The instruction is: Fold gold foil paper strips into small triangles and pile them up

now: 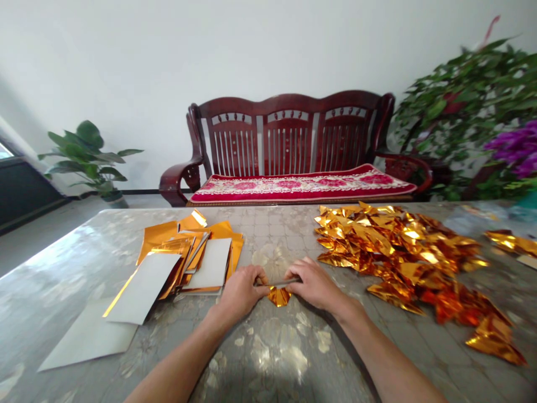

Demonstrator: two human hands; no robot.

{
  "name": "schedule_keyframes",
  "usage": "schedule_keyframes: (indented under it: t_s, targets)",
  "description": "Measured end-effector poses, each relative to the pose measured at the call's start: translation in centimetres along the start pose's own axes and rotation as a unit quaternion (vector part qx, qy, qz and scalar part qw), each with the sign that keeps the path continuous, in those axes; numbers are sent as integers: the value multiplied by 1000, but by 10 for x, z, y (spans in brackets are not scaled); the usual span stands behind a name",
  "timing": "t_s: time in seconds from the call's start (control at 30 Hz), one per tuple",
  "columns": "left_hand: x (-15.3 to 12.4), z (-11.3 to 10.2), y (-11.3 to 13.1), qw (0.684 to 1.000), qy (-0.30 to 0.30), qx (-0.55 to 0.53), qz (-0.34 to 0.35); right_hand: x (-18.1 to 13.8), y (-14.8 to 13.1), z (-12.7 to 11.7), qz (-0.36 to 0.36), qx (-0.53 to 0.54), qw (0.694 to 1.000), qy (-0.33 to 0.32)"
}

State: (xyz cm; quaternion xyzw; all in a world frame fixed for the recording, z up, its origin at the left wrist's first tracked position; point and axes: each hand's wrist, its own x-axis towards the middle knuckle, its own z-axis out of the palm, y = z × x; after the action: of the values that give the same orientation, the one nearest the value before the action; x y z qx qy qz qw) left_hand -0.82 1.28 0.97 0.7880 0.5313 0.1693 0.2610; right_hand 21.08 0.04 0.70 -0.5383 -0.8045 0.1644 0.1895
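My left hand (242, 290) and my right hand (312, 282) meet at the middle of the table, both pinching one small piece of gold foil paper (279, 295). The piece is partly folded; its gold point hangs toward me between the two hands, and a silvery edge runs between my fingertips. To the left lies a loose stack of flat gold foil sheets (191, 252), some turned white side up. To the right spreads a heap of folded gold pieces (398, 252).
The table (272, 358) has a glossy marbled top. A white sheet (90, 336) lies near its left front. More foil pieces (509, 242) sit at the far right. Behind stand a red wooden bench (289, 151) and potted plants (90, 157).
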Motion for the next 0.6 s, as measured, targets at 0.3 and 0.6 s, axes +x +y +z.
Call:
schedule_keyframes:
  t_s: [0.3, 0.6]
  targets:
    - [-11, 8, 1, 996, 63, 29, 64, -5, 0, 2, -39, 6, 999, 23]
    - [-22, 11, 3, 957, 76, 228, 161, -11, 6, 8, -107, -36, 992, 53]
